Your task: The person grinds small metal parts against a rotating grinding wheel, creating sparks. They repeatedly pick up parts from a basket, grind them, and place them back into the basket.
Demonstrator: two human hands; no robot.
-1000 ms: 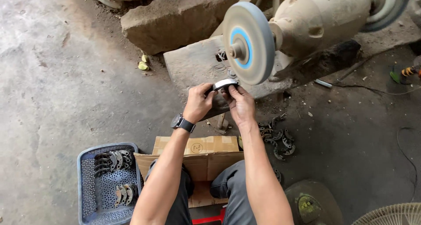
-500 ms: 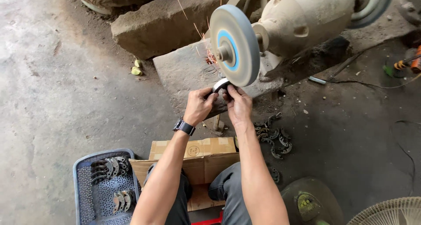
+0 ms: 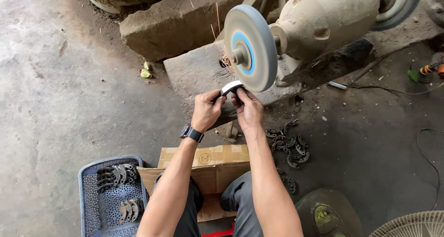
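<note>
Both hands grip one curved metal piece [image 3: 231, 87] and press it against the lower rim of the grinding wheel [image 3: 250, 48]: the left hand [image 3: 206, 110] holds its near end, the right hand [image 3: 248, 108] sits just below the wheel. Sparks fly up behind the wheel. The fingertips lie very close to the rim, so a small slip could drag them onto it. The wheel could also snatch the piece away. More curved pieces [image 3: 289, 144] lie on the floor below the wheel.

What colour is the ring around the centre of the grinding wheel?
Blue, on the grey grinding wheel; the head view shows it clearly.
</note>
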